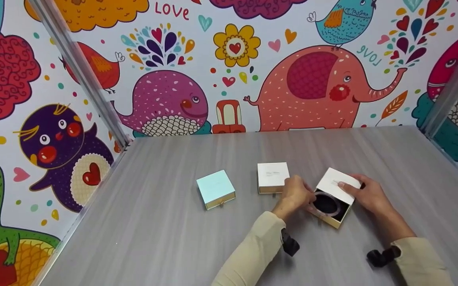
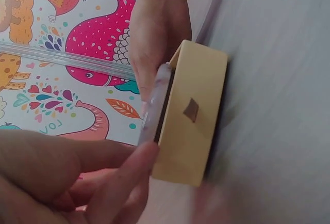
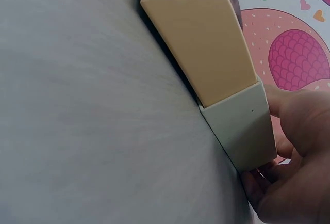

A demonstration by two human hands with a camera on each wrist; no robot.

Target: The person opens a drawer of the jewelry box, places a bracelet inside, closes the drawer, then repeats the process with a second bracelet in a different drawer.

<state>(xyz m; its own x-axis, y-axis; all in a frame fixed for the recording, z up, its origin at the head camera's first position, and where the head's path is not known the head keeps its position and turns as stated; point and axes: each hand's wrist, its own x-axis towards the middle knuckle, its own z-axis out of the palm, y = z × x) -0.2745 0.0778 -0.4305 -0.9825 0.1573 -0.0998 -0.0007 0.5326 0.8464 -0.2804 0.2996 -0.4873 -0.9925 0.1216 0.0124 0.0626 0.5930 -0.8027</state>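
Observation:
At the right of the table in the head view, a white jewelry box (image 1: 332, 183) has its gold drawer (image 1: 326, 221) slid partway out toward me. A pale lilac bangle (image 1: 339, 207) lies tilted at the top of the drawer's black lining. My left hand (image 1: 294, 195) pinches the bangle's left side; the left wrist view shows thumb and finger at the near end of the bangle (image 2: 158, 102). With my right hand (image 1: 373, 198) I grip the box's white sleeve, thumb on its top. The right wrist view shows fingers around the sleeve's end (image 3: 242, 126).
Left of my left hand stands a second white box (image 1: 272, 174) with a gold drawer front. Farther left is a light-blue box (image 1: 215, 186), drawer shut. Cartoon-printed walls (image 1: 237, 79) border the grey table (image 1: 153, 238) at the back and sides.

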